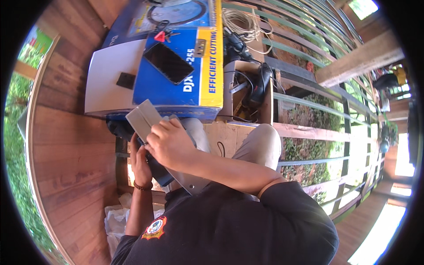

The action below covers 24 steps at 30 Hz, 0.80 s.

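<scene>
A long flat grey metal piece (pixel 144 118) lies slanted across my lap, a round screw or hole showing near its lower end. My right hand (pixel 169 142) reaches over it from the right, fingers curled down around its left edge. My left hand (pixel 140 164), with a beaded bracelet at the wrist, grips that same edge from the left, just below the right fingertips. Whatever small thing may sit between the fingertips is hidden. Something dark lies beneath the metal piece, partly covered by my hands.
Ahead stands a blue, yellow and white cardboard box (pixel 141 95). On it rest a phone (pixel 168 63), keys with a red tag (pixel 160 36), a small black block (pixel 126 81) and a metal plate (pixel 200 48). An open box (pixel 228 102) holds cables and a dark shoe. Coiled cable (pixel 240 24) lies beyond; floor joists (pixel 309 131) have gaps.
</scene>
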### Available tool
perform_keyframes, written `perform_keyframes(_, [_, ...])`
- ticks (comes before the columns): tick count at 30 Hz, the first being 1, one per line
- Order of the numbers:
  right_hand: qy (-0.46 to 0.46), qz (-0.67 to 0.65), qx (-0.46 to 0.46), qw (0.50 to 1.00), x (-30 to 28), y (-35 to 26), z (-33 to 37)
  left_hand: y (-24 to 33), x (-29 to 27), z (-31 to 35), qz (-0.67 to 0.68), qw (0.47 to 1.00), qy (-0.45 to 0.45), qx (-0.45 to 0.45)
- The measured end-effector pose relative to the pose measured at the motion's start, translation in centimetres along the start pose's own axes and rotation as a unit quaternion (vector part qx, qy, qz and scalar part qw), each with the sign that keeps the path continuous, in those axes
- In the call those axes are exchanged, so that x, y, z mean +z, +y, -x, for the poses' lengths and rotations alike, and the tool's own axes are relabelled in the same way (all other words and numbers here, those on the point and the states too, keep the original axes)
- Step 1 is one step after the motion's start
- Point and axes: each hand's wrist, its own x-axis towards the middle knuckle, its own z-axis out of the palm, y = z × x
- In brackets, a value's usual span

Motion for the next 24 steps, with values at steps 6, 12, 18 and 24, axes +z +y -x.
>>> perform_keyframes(6, [0.027, 0.003, -0.006, 1.000, 0.2, 0.1, -0.1, -0.1, 0.3, -0.1, -0.040, 0.998, 0.050, -0.004])
perform_keyframes(12, [0.093, -0.071, 0.025, 0.993, -2.0, 0.6, 1.0, -0.3, -0.3, -0.1, -0.008, 1.000, 0.020, 0.010])
perform_keyframes(18, [0.194, 0.013, 0.150, 0.969, -9.9, 11.1, 9.0, -1.4, -1.9, -0.7, -0.089, 0.994, 0.057, 0.015])
perform_keyframes(24, [0.182, 0.084, 0.499, 0.843, -18.7, 26.2, 16.4, -2.2, -3.0, -0.4, -0.117, 0.990, 0.079, 0.025])
